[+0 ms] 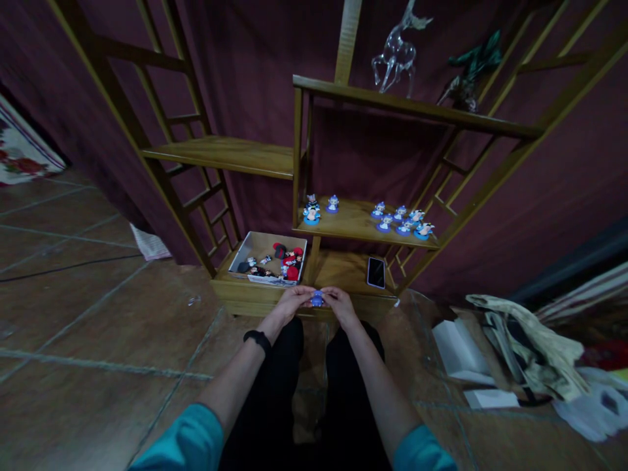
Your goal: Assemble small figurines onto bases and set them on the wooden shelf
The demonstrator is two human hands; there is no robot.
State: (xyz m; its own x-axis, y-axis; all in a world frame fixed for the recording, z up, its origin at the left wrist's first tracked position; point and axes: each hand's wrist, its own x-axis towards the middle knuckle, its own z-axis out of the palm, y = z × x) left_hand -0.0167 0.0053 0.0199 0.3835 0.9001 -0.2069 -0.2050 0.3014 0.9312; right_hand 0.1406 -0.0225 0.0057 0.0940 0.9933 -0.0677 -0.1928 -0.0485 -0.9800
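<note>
We have a small violet-blue figurine [317, 299] at the centre of the work, held just in front of the low wooden cabinet's edge, above the knees. The left hand [296, 298] pinches it from its nine o'clock side, and the right hand [339, 303] pinches it from three o'clock, with fingertips close together; which fingers bear the hold is too small for us to tell.

We judge the step in hand to be two-handed handling of this one piece, perhaps pressing or adjusting it (the blur hides any join between its parts).

From the figurine, an open cardboard box [262, 241] lies at ten o'clock, with red-and-black figures [293, 260] and others lying jumbled inside. At twelve o'clock, three figurines [311, 215] stand on the wooden shelf [352, 224]; between one and two, six more figurines [385, 224] stand grouped near its right end. A phone [376, 272] rests on the lower board at two o'clock.

As we see it, the next move calls for a steady, light pinch: if one hand lets go, the other should already have the piece securely, since a slip would drop it towards the floor.
</note>
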